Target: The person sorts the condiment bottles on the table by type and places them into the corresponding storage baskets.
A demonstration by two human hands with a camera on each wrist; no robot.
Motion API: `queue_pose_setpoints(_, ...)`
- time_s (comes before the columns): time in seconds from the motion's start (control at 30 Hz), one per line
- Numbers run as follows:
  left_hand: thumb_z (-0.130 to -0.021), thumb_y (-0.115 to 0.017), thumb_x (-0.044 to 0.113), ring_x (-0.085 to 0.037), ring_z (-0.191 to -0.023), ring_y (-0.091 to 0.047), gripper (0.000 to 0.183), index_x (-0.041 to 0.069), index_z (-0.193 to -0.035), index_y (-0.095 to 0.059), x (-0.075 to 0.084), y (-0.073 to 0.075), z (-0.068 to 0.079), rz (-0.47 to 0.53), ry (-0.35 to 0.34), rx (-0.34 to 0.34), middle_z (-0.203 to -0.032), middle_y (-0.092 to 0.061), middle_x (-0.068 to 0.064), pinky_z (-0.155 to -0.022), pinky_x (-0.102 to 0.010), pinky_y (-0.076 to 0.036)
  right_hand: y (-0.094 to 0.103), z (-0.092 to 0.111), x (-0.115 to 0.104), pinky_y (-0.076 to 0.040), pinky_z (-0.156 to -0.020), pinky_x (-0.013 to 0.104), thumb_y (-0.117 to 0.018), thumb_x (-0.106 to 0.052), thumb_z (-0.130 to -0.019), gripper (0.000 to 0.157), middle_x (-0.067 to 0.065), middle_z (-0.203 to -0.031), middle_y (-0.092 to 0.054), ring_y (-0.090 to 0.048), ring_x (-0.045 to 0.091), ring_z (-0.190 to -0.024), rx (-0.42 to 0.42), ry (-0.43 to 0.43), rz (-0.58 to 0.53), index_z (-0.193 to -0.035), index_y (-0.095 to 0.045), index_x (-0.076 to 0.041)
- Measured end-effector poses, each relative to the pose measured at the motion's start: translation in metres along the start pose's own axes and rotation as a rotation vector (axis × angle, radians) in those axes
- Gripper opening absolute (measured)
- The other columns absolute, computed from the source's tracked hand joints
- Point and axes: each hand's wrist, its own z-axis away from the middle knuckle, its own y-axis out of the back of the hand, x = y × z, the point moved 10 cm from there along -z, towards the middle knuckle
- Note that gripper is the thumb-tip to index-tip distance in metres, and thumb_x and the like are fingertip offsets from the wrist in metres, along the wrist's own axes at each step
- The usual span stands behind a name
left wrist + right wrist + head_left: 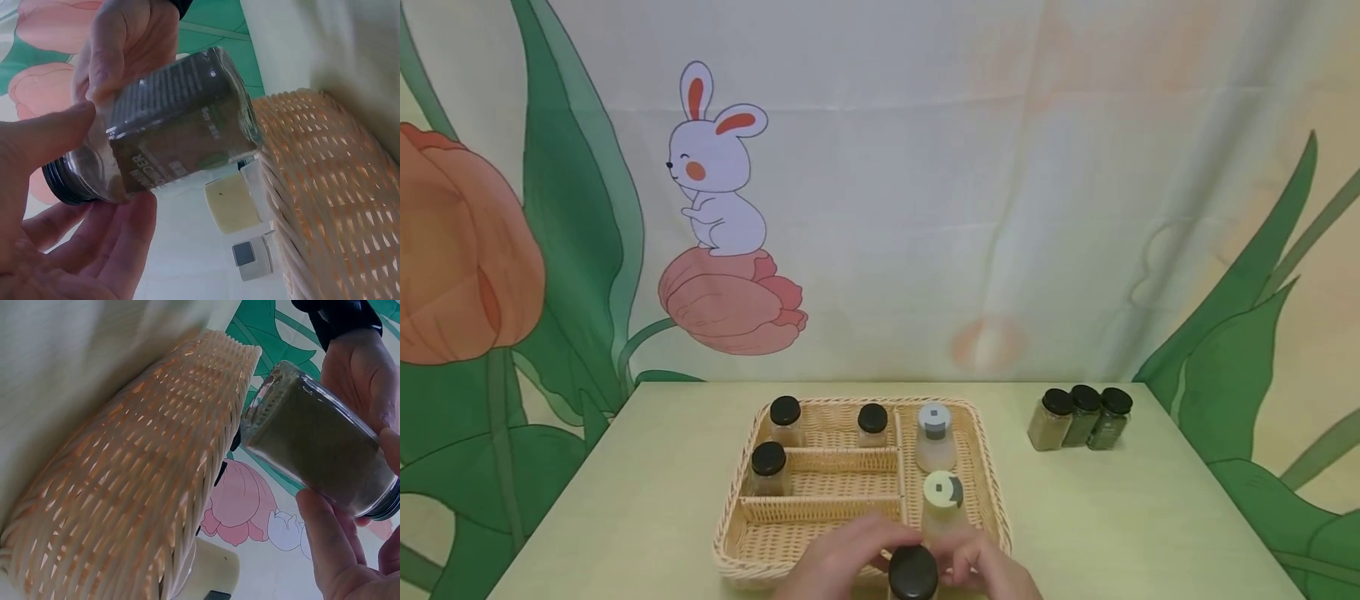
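Note:
A square glass spice jar (913,575) with a black lid is held between both hands, in front of the basket's near edge. Brown powder and a label show through its glass (181,125) in the left wrist view. My left hand (838,558) grips the jar near its neck, thumb on one side and fingers on the other. The right hand (988,567) holds it from the opposite side with thumb and fingers. In the right wrist view the jar (319,444) is tilted, its base toward the wicker basket (137,469).
The divided wicker basket (820,508) holds several black-lidded jars in its left compartments. A white-capped bottle (935,442) and a yellow-capped bottle (943,504) stand in its right compartment. Three black-lidded spice jars (1078,421) stand together at the table's back right. A printed curtain (887,208) hangs behind.

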Motion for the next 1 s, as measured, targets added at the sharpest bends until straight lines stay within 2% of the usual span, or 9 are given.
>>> queue_pose_setpoints(0.07, -0.089, -0.071, 0.031, -0.007, -0.111, -0.060, 0.053, 0.013, -0.137, -0.055, -0.001, -0.001, 0.001, -0.004, -0.004, -0.012, -0.126, -0.062, 0.001, -0.085, -0.022, -0.052, -0.001, 0.000, -0.002, -0.054, -0.079, 0.033, -0.076, -0.004, -0.076, 0.042, 0.005, -0.119, -0.064, -0.061, 0.011, -0.105, 0.003, 0.001, -0.003, -0.097, -0.041, -0.016)
queue_pose_setpoints(0.2, -0.090, -0.069, 0.032, -0.006, -0.111, -0.060, 0.052, 0.016, -0.138, -0.055, -0.002, -0.002, 0.004, 0.009, 0.016, -0.032, -0.127, -0.062, 0.004, -0.087, -0.024, -0.052, -0.002, -0.001, -0.016, -0.055, -0.074, 0.033, -0.073, 0.002, -0.076, 0.040, 0.005, -0.115, -0.063, -0.063, 0.012, -0.100, 0.031, 0.116, 0.030, -0.095, -0.043, -0.015)
queue_pose_setpoints(0.27, -0.090, -0.069, 0.032, -0.006, -0.111, -0.060, 0.051, 0.018, -0.138, -0.055, -0.001, -0.002, 0.004, 0.018, 0.024, -0.032, -0.126, -0.062, 0.005, -0.087, -0.024, -0.052, -0.002, -0.002, -0.022, -0.055, -0.074, 0.034, -0.073, 0.002, -0.078, 0.038, 0.003, -0.114, -0.063, -0.063, 0.013, -0.098, 0.044, 0.140, 0.040, -0.095, -0.044, -0.017)
queue_pose_setpoints(0.4, -0.090, -0.070, 0.032, -0.006, -0.110, -0.060, 0.051, 0.023, -0.137, -0.055, -0.004, -0.002, 0.006, 0.065, 0.078, -0.033, -0.126, -0.061, 0.007, -0.089, -0.026, -0.051, -0.002, -0.002, -0.026, -0.055, -0.075, 0.034, -0.072, 0.000, -0.081, 0.033, 0.000, -0.112, -0.062, -0.063, 0.015, -0.097, 0.057, 0.126, 0.053, -0.092, -0.047, -0.018)
queue_pose_setpoints(0.63, -0.090, -0.070, 0.031, -0.005, -0.108, -0.060, 0.048, 0.023, -0.135, -0.057, -0.001, 0.000, 0.005, 0.051, 0.061, -0.031, -0.124, -0.063, 0.008, -0.088, -0.025, -0.052, -0.004, -0.002, -0.026, -0.056, -0.076, 0.037, -0.070, 0.001, -0.082, 0.030, 0.000, -0.111, -0.063, -0.065, 0.016, -0.097, 0.045, 0.106, 0.029, -0.090, -0.049, -0.019)
queue_pose_setpoints(0.7, -0.089, -0.070, 0.032, -0.005, -0.108, -0.061, 0.047, 0.025, -0.133, -0.058, -0.002, 0.001, 0.004, 0.077, 0.095, -0.028, -0.124, -0.063, 0.010, -0.088, -0.026, -0.052, -0.004, -0.002, -0.028, -0.056, -0.077, 0.035, -0.070, 0.001, -0.081, 0.032, -0.001, -0.112, -0.064, -0.064, 0.015, -0.097, 0.056, 0.134, 0.058, -0.090, -0.049, -0.021)
queue_pose_setpoints(0.9, -0.090, -0.069, 0.034, -0.004, -0.107, -0.060, 0.045, 0.026, -0.133, -0.058, -0.001, 0.001, 0.001, 0.086, 0.112, -0.033, -0.122, -0.062, 0.013, -0.089, -0.027, -0.052, -0.002, 0.000, -0.039, -0.052, -0.079, 0.029, -0.071, 0.003, -0.076, 0.037, -0.003, -0.116, -0.063, -0.062, 0.012, -0.097, 0.115, 0.310, 0.206, -0.090, -0.050, -0.024)
queue_pose_setpoints(1.0, -0.090, -0.070, 0.035, -0.004, -0.107, -0.060, 0.045, 0.027, -0.132, -0.058, 0.000, 0.001, 0.000, 0.092, 0.121, -0.031, -0.121, -0.062, 0.014, -0.089, -0.027, -0.051, -0.001, 0.001, -0.039, -0.052, -0.079, 0.028, -0.072, 0.003, -0.074, 0.038, -0.004, -0.116, -0.062, -0.062, 0.011, -0.096, 0.128, 0.324, 0.235, -0.089, -0.051, -0.025)
